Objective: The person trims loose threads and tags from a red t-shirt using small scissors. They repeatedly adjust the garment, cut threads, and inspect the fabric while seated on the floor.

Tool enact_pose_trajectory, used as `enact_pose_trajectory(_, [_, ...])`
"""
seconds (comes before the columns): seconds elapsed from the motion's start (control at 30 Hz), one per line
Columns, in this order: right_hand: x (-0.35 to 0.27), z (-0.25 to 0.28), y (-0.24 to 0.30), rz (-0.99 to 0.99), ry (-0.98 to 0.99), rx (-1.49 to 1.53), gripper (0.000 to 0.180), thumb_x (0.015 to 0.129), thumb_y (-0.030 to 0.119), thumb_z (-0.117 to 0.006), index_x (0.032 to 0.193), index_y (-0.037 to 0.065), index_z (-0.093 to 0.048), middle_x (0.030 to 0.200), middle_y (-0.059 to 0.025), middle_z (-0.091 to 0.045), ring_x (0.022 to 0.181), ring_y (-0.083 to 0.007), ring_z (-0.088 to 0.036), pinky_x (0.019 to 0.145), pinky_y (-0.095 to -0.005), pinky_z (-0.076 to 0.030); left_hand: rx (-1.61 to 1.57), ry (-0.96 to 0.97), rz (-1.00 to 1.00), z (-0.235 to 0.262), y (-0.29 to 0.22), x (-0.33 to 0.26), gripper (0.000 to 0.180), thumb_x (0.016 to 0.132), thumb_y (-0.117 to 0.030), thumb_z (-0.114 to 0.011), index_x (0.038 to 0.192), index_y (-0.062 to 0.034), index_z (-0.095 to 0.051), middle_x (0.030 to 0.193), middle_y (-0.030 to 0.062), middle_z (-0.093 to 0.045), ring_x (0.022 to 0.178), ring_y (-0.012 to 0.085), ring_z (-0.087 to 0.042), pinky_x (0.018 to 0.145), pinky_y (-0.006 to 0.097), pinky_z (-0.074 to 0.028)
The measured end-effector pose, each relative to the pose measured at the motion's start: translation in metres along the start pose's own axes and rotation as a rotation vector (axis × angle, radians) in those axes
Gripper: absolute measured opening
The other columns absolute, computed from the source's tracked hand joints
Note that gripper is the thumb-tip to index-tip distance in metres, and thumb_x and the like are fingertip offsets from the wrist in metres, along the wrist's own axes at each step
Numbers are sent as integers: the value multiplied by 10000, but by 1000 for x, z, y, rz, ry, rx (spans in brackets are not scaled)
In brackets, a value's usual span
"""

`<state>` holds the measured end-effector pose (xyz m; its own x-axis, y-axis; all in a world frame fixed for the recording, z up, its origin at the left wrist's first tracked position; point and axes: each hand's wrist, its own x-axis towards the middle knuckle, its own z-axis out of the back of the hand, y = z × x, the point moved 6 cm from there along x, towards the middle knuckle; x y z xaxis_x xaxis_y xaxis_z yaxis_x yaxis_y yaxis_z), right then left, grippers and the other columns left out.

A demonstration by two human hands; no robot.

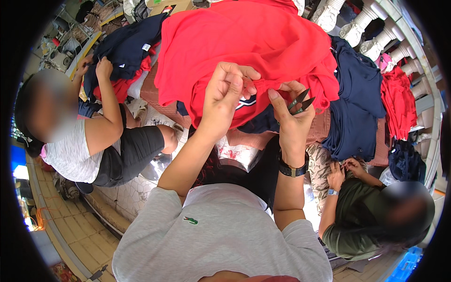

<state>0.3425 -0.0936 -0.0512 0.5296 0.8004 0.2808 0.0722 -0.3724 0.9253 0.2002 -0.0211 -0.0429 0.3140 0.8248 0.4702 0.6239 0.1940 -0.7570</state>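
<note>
A large red garment (202,47) is spread over the work surface in front of me, a folded edge of it lifted between my hands. My left hand (224,96) is raised at that edge, fingers curled against the cloth and thumb bent inward. In my right hand (293,110) sits a pair of dark thread snips (300,101), blades pointing up and to the right. The thumb and forefinger of this same hand pinch the red edge. A white and dark patch of the garment shows below the fingers.
Navy garments (354,98) are stacked to the right, with a red pile (398,96) beyond them near a white balustrade (354,30). At left, a person (103,127) handles a navy garment (127,44). Another person (371,214) sits at lower right, hands close to the navy stack.
</note>
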Motion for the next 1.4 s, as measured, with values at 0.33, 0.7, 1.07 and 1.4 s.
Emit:
enact_pose_trajectory(0.33, [2, -9, 7, -49, 24, 55, 187, 892, 13, -725, 1039, 2, -610, 920, -2, -594, 758, -28, -536, 636, -185, -431, 620, 27, -191, -5, -1, 11, 84, 902, -39, -695, 921, 7, -627, 837, 58, -584, 638, 114, -542, 621, 261, -457])
enact_pose_trajectory(0.7, [2, -21, 13, -53, -26, -123, 142, 950, 127, -697, 896, 17, -624, 678, 51, -548, 599, -7, -406, 532, -193, -291, 730, -5, -292, -8, -12, -2, 66, 930, -13, -635, 904, 15, -581, 809, 75, -554, 662, 140, -554, 610, 284, -445])
enact_pose_trajectory(1.07, [-3, -16, 5, 47, 19, -172, 159, 976, 143, -670, 978, -13, -643, 826, -4, -622, 719, -35, -491, 598, -202, -361, 515, 42, -26, 5, 5, -3, 60, 992, -62, -604, 987, -9, -575, 903, 33, -589, 828, 105, -610, 770, 251, -517])
enact_pose_trajectory(1.4, [-30, -29, 16, 14, 133, -197, 378, 1069, 356, -474, 871, 46, -563, 641, 63, -376, 531, -27, -271, 494, -223, -203, 211, 7, 81, 12, 3, -16, 42, 1013, -62, -561, 1012, -23, -545, 980, 39, -548, 875, 109, -599, 827, 274, -514])
